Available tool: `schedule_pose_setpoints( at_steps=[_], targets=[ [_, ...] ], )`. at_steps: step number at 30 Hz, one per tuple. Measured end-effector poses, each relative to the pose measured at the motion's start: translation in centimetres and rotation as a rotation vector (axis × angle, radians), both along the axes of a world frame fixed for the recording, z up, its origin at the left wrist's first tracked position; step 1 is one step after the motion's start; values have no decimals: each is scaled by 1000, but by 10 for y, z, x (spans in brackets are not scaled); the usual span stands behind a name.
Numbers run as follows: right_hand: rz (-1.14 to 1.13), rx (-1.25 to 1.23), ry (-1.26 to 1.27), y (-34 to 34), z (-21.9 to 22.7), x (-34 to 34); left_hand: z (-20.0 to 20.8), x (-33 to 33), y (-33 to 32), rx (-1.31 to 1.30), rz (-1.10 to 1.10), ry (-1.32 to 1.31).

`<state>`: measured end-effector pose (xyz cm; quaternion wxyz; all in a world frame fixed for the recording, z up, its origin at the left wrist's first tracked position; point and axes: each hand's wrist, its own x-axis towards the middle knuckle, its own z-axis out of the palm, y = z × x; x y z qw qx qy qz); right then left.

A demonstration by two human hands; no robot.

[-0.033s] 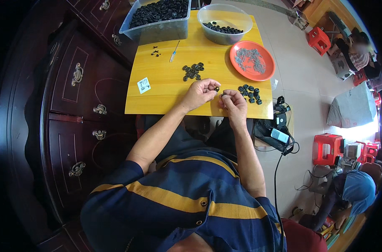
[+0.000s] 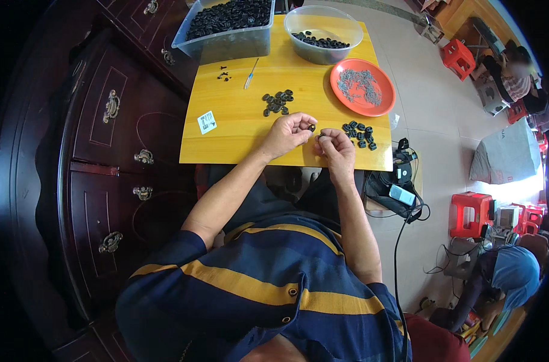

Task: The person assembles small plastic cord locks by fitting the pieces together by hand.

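Above the near edge of the yellow table (image 2: 226,142), my left hand (image 2: 286,134) pinches a small black plastic piece (image 2: 312,128) between thumb and fingertips. Close to its right, my right hand (image 2: 337,151) is closed in a pinch; a dark bit shows at its fingertips, too small to name. Several black oval parts (image 2: 277,102) lie in a loose group beyond my left hand. Another group of black parts (image 2: 360,135) lies just right of my right hand. An orange-red plate (image 2: 388,96) with many thin metal pieces (image 2: 359,86) stands beyond it.
A clear rectangular bin (image 2: 235,48) heaped with black parts and a round clear tub (image 2: 322,57) stand at the far side. A screwdriver (image 2: 249,78), tiny black bits (image 2: 224,76) and a white label (image 2: 207,122) lie left. Dark drawers (image 2: 114,151) flank the table; cables (image 2: 416,208) hang right.
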<state>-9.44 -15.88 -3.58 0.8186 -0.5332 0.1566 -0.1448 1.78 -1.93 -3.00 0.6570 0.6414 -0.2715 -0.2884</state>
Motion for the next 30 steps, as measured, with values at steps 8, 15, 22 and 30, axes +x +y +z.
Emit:
schedule_pose_setpoints(
  at_steps=[8, 15, 22, 30],
  targets=[
    [-23, 23, -1, 2, 1, -1, -7, -1, 2, -60, 19, -60],
    [-23, 0, -11, 2, 1, 0, -6, 0, 6, -29, 11, -96],
    [-22, 0, -5, 2, 1, 0, 0, -4, 7, -15, -18, -110],
    [-77, 124, -39, 1, 2, -1, 4, -11, 7, -29, -75, -133]
  ],
)
